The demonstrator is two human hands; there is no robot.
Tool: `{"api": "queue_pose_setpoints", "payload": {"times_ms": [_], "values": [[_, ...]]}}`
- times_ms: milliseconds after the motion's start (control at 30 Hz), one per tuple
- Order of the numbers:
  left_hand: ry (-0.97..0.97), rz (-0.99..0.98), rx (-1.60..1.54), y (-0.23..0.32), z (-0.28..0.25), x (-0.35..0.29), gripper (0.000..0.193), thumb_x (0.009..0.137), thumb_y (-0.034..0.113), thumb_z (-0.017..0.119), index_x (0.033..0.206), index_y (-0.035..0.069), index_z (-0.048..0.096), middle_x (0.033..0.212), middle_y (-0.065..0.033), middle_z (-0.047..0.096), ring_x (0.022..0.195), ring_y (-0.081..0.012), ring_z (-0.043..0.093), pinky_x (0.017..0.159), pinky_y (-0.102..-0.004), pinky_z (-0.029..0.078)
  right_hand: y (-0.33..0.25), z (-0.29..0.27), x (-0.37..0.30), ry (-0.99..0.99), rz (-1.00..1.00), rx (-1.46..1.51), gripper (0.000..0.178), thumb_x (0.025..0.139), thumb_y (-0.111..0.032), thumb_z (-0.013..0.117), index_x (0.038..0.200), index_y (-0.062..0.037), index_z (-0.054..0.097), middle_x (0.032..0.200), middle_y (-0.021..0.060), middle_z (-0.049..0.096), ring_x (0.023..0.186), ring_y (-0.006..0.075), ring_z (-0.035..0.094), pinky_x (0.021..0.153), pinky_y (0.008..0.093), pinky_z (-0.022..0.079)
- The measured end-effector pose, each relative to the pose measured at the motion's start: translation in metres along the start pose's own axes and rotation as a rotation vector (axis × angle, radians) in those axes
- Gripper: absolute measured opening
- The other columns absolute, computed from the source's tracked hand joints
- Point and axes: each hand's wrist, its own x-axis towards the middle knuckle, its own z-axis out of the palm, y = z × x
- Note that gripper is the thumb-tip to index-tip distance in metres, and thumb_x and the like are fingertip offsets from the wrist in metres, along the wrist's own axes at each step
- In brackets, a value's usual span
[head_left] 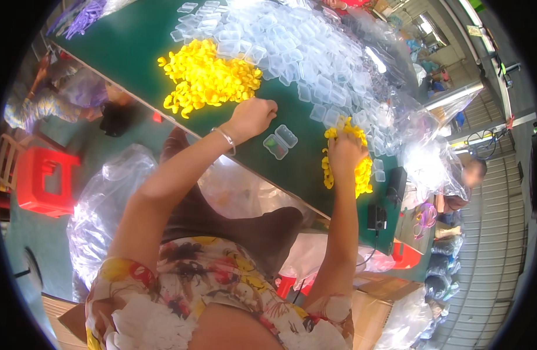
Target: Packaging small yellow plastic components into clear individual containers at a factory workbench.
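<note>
A small clear plastic case [280, 142] lies open on the green desk [315, 178] near its front edge, with small green and reddish bits in one half. It sits between the two hands, touched by neither. The left hand [252, 119], a bangle [225, 139] on its wrist, is just beyond it to the left, at the near edge of a large yellow pile [207, 79] of small curved pieces; its fingers are curled in, and I cannot tell whether its grip has anything in it. The right hand [346, 153] reaches down into a smaller yellow pile [363, 175], fingertips among the pieces; whether that grip is grasping one is hidden. Beyond both piles spreads a broad heap of clear cases [315, 46]. Purple pieces [87, 17] lie at the desk's far left, and a black device [376, 217] with a cord sits near the right end. On the floor at left stand a red stool [46, 181] and, beside it, a clear plastic bag [117, 210]; a cardboard box [370, 309] is at lower right.
</note>
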Motion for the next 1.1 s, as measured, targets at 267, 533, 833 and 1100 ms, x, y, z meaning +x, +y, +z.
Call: {"api": "queue_pose_setpoints", "payload": {"times_ms": [267,533,833,1100], "values": [[0.092,-0.056,0.180,0.000,0.003,-0.029,0.010,0.082,0.014,0.066,0.088,0.007,0.070,0.087,-0.0146,0.067,0.081,-0.0349,0.066,0.072,-0.0433,0.054,-0.008,0.026,0.017,-0.105,0.052,0.110,0.012,0.079,-0.023,0.070,0.088,-0.0159,0.069,0.087,0.0058,0.069,0.094,0.0262,0.062,0.087,0.0537,0.035],[0.114,-0.104,-0.461,0.014,-0.008,-0.046,0.013,0.077,0.008,0.071,0.090,0.005,0.072,0.085,-0.0150,0.067,0.076,-0.0301,0.067,0.071,-0.0372,0.054,-0.029,-0.008,-0.004,0.201,-0.187,0.315,0.006,0.076,-0.012,0.071,0.080,-0.0165,0.070,0.075,0.0032,0.067,0.085,0.0245,0.063,0.086,0.0517,0.035],[0.073,0.072,-0.192,0.023,0.005,-0.056,0.007,0.078,0.008,0.066,0.085,0.007,0.069,0.086,-0.0119,0.065,0.079,-0.0315,0.066,0.071,-0.0409,0.054,-0.071,-0.052,-0.017,0.155,-0.275,0.637,0.014,0.069,-0.005,0.074,0.078,-0.0145,0.068,0.077,0.0015,0.066,0.080,0.0238,0.062,0.080,0.0386,0.042],[0.025,0.075,-0.111,0.031,-0.003,-0.062,0.019,0.078,0.012,0.066,0.096,0.006,0.068,0.095,-0.0161,0.062,0.091,-0.0339,0.064,0.079,-0.0421,0.054,-0.105,-0.061,-0.017,0.036,-0.411,0.376,0.014,0.070,-0.007,0.066,0.082,-0.0153,0.065,0.079,0.0023,0.060,0.086,0.0244,0.059,0.091,0.0479,0.033]]}}
